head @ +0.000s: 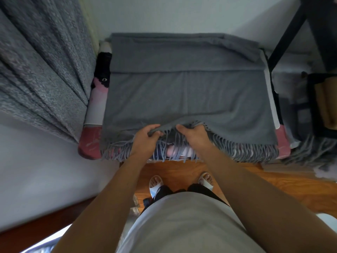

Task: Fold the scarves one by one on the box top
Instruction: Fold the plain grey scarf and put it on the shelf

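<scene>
Both hands clamp the scarf point(182, 92) at the box's point(90, 141) near edge: left hand point(145, 136), right hand point(194, 136); we judge it soft, light, floppy, so grip the hem above the fringe point(242, 148)

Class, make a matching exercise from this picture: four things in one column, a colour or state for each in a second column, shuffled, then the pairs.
Things:
1. scarf
2. fringe
3. left hand
4. floor

Descriptions:
A. orange-brown wood
B. hangs over the near edge of the box
C. grey, spread flat on the box top
D. grips the scarf's near edge

Pairs: 1-C, 2-B, 3-D, 4-A
</scene>
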